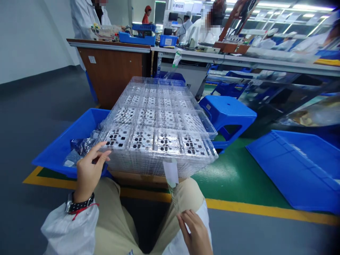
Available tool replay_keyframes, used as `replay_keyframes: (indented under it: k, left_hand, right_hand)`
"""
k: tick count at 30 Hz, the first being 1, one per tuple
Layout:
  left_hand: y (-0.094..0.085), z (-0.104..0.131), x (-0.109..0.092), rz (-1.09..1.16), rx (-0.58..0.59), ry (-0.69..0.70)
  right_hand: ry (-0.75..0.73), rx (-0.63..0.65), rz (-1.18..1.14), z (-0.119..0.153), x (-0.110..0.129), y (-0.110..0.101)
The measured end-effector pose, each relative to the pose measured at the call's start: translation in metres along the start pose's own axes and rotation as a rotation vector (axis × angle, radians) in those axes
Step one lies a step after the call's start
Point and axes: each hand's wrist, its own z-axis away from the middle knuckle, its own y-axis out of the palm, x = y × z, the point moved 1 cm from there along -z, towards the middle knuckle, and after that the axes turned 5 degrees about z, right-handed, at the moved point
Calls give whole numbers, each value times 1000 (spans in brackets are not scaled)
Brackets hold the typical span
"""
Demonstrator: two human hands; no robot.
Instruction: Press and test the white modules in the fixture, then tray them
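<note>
A tall stack of clear plastic trays point(164, 161) stands in front of my knees, with white circuit boards point(168, 142) in the compartments of the top layer. My left hand point(90, 168) is at the stack's front left corner, thumb and fingers apart, fingertips at the tray edge; whether they touch it I cannot tell. Low over my right thigh, my right hand point(193, 226) pinches the lower end of a clear tape-like strip point(174, 198). That strip runs up to a white paper piece point(170, 173) hanging at the stack's front. Another strip point(176, 58) sticks up at the far end.
Left of the stack is a blue bin point(57, 148) holding silvery bags point(79, 146). To the right are a blue stool point(228, 109) and a large blue bin point(292, 170). A brown cabinet point(114, 71) and a workbench point(252, 63) with people stand behind.
</note>
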Motion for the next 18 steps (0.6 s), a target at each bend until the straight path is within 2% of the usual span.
replay_keyframes:
  k: [8, 18]
  left_hand:
    - [-2, -1, 0, -5, 20, 23]
    - [-1, 0, 2, -18, 12, 42]
  right_hand:
    - [9, -2, 18, 10, -12, 2]
    - [30, -1, 18, 10, -14, 3]
